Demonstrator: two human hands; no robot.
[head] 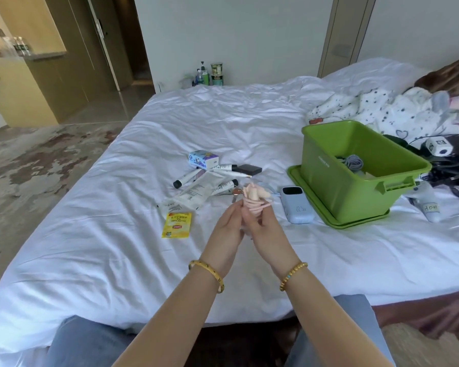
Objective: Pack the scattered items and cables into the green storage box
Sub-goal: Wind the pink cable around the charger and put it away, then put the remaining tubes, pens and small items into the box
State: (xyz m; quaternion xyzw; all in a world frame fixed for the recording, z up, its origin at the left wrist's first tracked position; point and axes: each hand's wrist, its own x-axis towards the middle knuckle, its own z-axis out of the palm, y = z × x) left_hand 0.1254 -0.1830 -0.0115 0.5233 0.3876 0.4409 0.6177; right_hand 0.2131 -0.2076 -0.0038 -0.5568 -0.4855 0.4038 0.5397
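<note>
While both hands grip pink cable (pixel 253 203), power bank (pixel 297 205) sits btwn them & green box (pixel 355 178).

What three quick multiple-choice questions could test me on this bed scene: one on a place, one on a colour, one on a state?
1. Where does the green storage box stand?
A. on its green lid
B. on the floor
C. on a chair

2. What colour is the tea sachet?
A. red
B. yellow
C. black

3. What are both hands doing?
A. resting flat
B. holding the pink cable
C. lifting the box

Answers: 1 A, the lid's rim shows beneath it. 2 B, yellow packet. 3 B, the left hand and right hand grip the coiled cable.
</note>
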